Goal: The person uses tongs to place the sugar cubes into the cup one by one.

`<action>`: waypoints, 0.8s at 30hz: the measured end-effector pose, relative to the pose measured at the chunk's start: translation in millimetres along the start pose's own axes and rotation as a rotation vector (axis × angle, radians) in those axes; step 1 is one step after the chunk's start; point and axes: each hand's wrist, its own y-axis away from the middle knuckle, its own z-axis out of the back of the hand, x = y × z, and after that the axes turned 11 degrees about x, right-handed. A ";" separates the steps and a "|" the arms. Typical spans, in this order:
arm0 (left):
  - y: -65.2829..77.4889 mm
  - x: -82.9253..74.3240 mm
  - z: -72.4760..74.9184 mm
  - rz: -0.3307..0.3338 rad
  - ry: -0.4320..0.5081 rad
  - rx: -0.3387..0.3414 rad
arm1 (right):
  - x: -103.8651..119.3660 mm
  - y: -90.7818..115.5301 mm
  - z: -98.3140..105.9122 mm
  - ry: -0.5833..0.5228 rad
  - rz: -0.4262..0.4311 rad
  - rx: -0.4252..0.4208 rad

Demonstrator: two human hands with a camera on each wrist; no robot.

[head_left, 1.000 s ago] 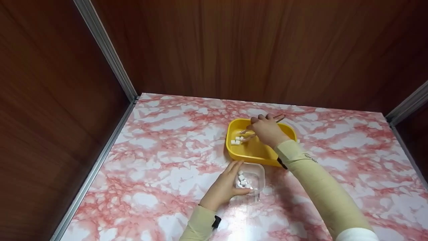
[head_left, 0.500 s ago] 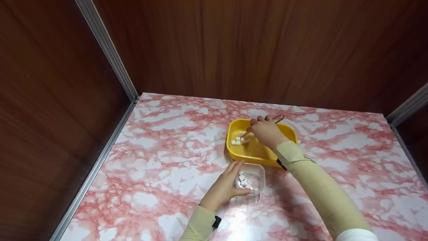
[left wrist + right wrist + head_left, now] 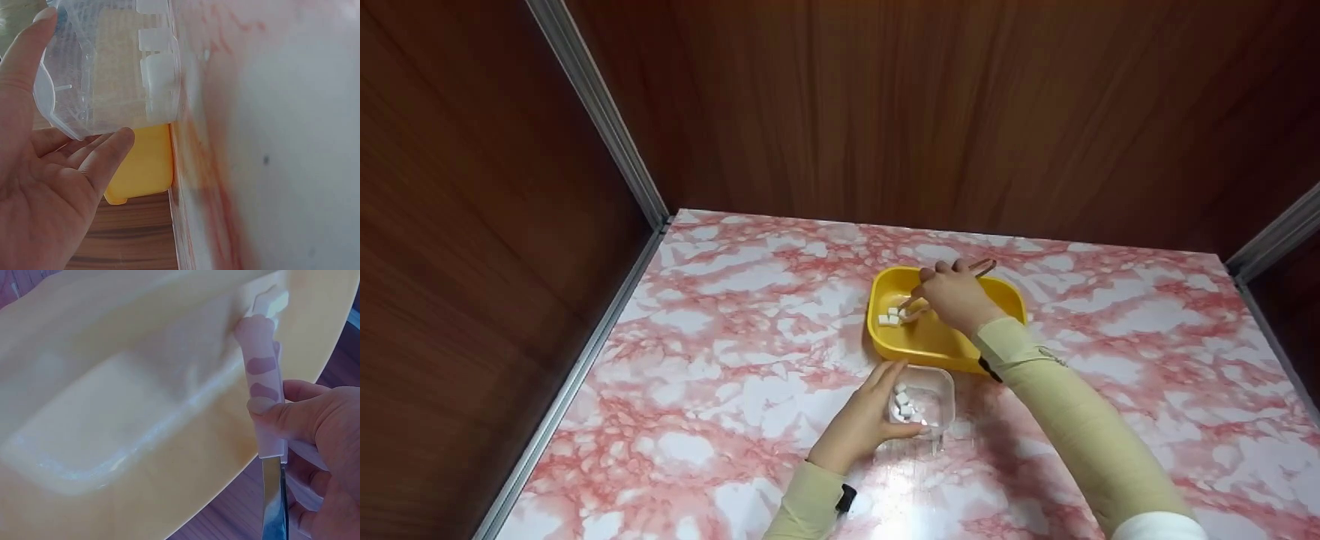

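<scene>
Reaching down into a yellow tray (image 3: 922,355), pink-ended tongs (image 3: 260,382) have their tips at a small group of white cubes (image 3: 889,319) near the tray's left end. In the right wrist view one tip overlaps a cube; whether the tips clasp it cannot be told. The right hand (image 3: 958,298) pinches the tongs between thumb and fingers over the tray, and their bent end sticks out past the knuckles. Just beside the tray, on its near side, stands a clear container (image 3: 936,401) with other cubes (image 3: 904,405), also white, gathered toward its left side. The left hand (image 3: 855,421) grips this container from the left, thumb on the near side, fingers on the far side. Pale yellowish sleeves (image 3: 1080,420) cover both arms. Tray and container rest on a tabletop (image 3: 735,375) with a red and white marbled pattern. Dark wood-grain panels (image 3: 885,112) rise around it, with grey metal strips (image 3: 596,112) along the corners.
</scene>
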 end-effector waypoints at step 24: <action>0.7 -0.1 -0.1 0.030 0.013 0.017 | -4.1 5.6 -0.8 -0.043 0.026 -0.037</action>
